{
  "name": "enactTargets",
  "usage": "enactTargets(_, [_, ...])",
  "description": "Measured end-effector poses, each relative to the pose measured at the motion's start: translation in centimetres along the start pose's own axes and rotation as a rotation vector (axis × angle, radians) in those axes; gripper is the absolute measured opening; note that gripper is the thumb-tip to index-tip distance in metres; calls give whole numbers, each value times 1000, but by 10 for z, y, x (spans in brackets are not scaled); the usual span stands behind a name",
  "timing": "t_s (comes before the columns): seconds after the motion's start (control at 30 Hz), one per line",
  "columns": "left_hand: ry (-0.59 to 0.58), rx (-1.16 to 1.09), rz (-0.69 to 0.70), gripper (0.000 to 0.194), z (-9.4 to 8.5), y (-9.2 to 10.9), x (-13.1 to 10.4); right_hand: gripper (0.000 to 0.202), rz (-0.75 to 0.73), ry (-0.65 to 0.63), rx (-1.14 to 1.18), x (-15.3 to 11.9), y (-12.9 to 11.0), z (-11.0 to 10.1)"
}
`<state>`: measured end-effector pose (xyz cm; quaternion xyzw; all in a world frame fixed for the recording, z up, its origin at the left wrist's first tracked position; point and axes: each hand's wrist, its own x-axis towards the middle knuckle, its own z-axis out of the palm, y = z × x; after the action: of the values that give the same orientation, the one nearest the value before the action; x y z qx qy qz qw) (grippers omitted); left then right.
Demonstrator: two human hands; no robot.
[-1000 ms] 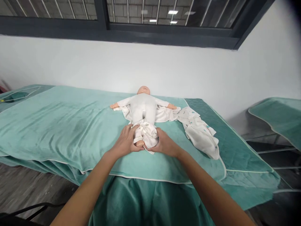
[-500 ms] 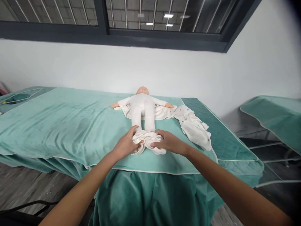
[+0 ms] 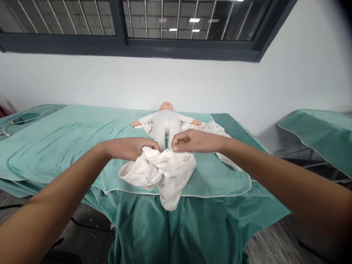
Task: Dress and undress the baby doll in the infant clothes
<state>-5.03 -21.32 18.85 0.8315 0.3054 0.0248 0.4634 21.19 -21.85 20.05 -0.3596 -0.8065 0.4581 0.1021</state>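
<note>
**No Readable Text**

No words, labels, brands, numbers or signs can be read. The white garment [image 3: 176, 169] bears small printed motifs; they are too small to tell whether any lettering is among them.

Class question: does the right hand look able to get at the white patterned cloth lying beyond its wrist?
Probably yes: the white patterned cloth lies close by; only the right hand and its forearm partly hide it. Any grip the fingers have on the nearer white printed garment would need releasing.
</note>
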Motion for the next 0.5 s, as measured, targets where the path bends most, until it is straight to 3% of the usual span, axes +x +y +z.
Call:
enactTargets(0.1, [-165,61,-57,29,-21,32,-12,35,-94,81,59,-1,-35,-16])
enactTargets(0.2, [-176,44,-141,36,-33,58,-20,36,-174,190,45,-3,-62,-23])
enactTargets(0.33, [72,89,-134,23,-37,73,-22,38,-173,247,-56,-8,-77,-27])
enactTargets(0.5, [361,40,51,22,-36,72,-22,42,-82,133,-96,-13,-77,-27])
